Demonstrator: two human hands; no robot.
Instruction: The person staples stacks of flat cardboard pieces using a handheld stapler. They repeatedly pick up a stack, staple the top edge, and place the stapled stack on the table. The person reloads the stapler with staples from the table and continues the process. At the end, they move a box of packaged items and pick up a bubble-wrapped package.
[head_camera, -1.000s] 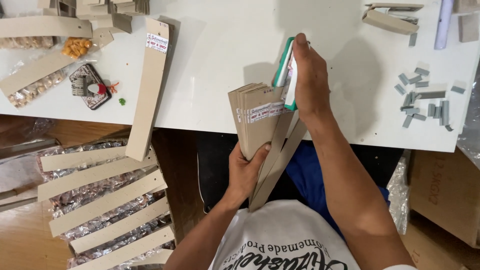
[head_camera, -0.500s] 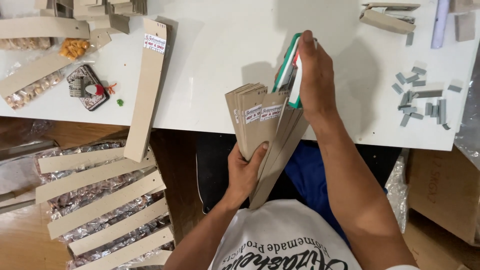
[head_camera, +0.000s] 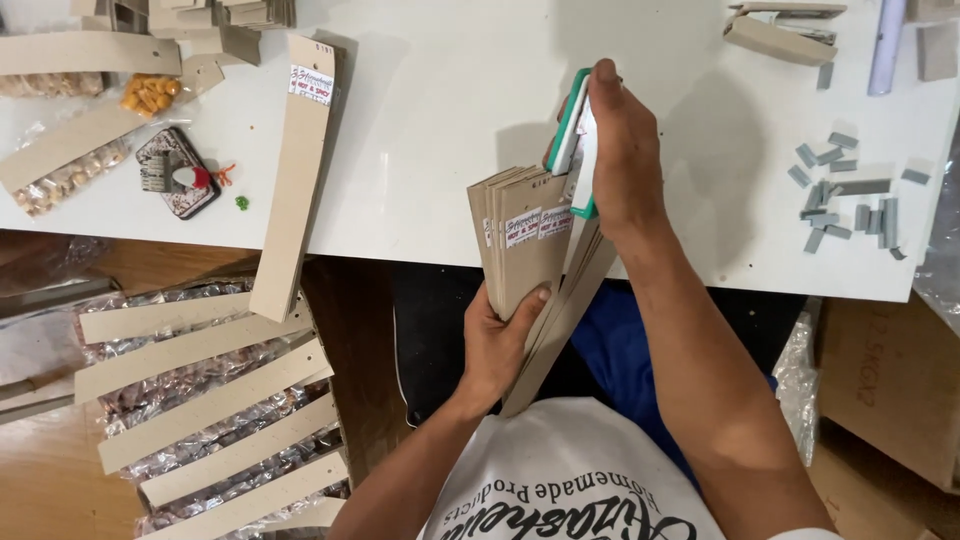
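- The person's left hand (head_camera: 498, 345) is clenched around the lower part of a fanned bundle of cardboard strips (head_camera: 525, 240), thumb pressed on the front strip, holding it just in front of the near edge of the white table (head_camera: 440, 110).
- The bundle's upper ends lean over the table edge; 2 small white labels with red print show on the front strips.
- The right hand (head_camera: 622, 150) grips a green and white stapler (head_camera: 570, 135) from above, fingers wrapped over it, with the stapler set against the top right corner of the bundle.
- Below the left hand the strips splay out toward the person's lap, over blue cloth.
- On the table to the right, a scatter of grey staple blocks (head_camera: 845, 195) lies well apart from the hands.
- Left of the hands, 1 long labelled cardboard strip (head_camera: 295, 175) lies angled, its lower end hanging over the table edge.
- Farther left sit a small dark patterned object (head_camera: 177, 172) and some orange snack pieces (head_camera: 150, 93).
- Down on the floor to the left, clear packets topped with cardboard strips (head_camera: 205, 410) lie in a row, about 5 of them overlapping.
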